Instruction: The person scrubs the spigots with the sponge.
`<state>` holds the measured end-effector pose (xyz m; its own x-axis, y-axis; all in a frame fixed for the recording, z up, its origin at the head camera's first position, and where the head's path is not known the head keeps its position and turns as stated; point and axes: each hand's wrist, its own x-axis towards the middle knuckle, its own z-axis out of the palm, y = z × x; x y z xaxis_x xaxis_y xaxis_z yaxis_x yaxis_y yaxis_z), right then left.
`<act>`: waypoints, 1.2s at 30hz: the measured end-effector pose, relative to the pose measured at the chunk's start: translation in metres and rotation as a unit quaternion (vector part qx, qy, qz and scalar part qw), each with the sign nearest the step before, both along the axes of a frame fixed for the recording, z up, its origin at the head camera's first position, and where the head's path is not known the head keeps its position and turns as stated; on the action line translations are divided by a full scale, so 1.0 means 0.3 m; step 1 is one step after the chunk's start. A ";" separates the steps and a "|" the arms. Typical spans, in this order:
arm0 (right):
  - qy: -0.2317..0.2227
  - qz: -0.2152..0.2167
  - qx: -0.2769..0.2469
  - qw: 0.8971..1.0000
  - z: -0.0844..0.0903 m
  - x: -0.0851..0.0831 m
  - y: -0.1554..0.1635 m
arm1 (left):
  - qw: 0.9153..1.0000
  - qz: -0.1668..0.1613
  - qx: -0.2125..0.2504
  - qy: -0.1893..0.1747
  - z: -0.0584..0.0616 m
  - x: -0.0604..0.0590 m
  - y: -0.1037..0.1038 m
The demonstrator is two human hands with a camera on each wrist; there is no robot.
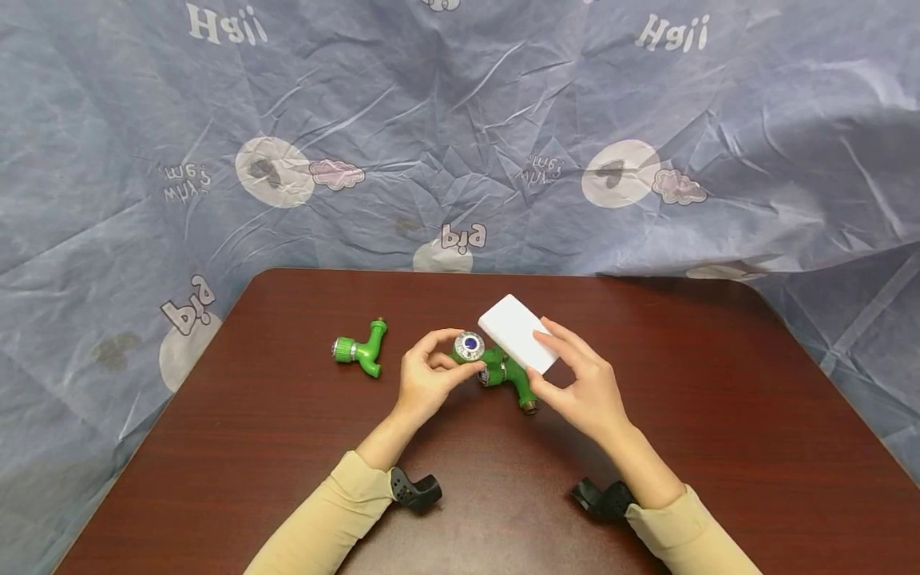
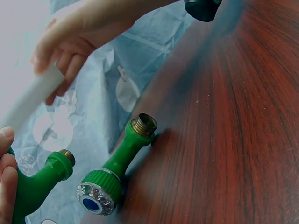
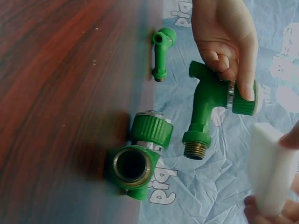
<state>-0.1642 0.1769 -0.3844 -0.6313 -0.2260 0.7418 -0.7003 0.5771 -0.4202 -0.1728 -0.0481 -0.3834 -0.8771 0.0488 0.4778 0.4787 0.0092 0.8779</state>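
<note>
My left hand [image 1: 422, 379] grips a green tap [image 3: 208, 105] by its ribbed knob, raised off the table, with the threaded brass end pointing down in the right wrist view. A silver cap with a blue centre tops the knob. In my right hand [image 1: 591, 391] is a white sponge-like block [image 1: 516, 331], pinched between thumb and fingers close to the held tap; the head view does not settle whether they touch. Below and between the hands, a second green tap [image 1: 521, 387] lies on the table. Another green tap [image 1: 366, 351] lies left of my left hand.
The dark red-brown wooden table [image 1: 287, 471] spreads around the hands. Behind it hangs a wrinkled blue-grey printed cloth [image 1: 446, 160]. Black wrist mounts [image 1: 417, 491] sit on both forearms near the beige sleeves [image 1: 323, 519].
</note>
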 end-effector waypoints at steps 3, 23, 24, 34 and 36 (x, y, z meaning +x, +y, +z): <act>0.011 0.044 -0.012 0.999 0.003 -0.003 0.002 | 1.000 -0.003 0.003 0.000 -0.001 -0.002 -0.003; 0.004 0.059 0.007 0.998 -0.004 -0.009 0.010 | 0.995 -0.078 0.052 -0.024 -0.084 -0.058 0.000; -0.002 0.062 0.010 0.998 -0.006 -0.008 0.008 | 0.994 -0.089 0.053 -0.031 -0.087 -0.058 0.001; -0.013 0.057 0.029 0.998 -0.005 -0.003 0.003 | 0.983 -0.159 0.065 -0.057 -0.093 -0.057 0.003; -0.009 0.056 0.030 0.998 -0.001 -0.003 0.003 | 0.984 -0.153 0.066 -0.065 -0.092 -0.058 0.003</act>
<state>-0.1652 0.1779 -0.3847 -0.6136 -0.3393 0.7130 -0.7538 0.5205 -0.4010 -0.1903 -0.0473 -0.4110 -0.8852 0.2658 0.3817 0.3238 -0.2370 0.9160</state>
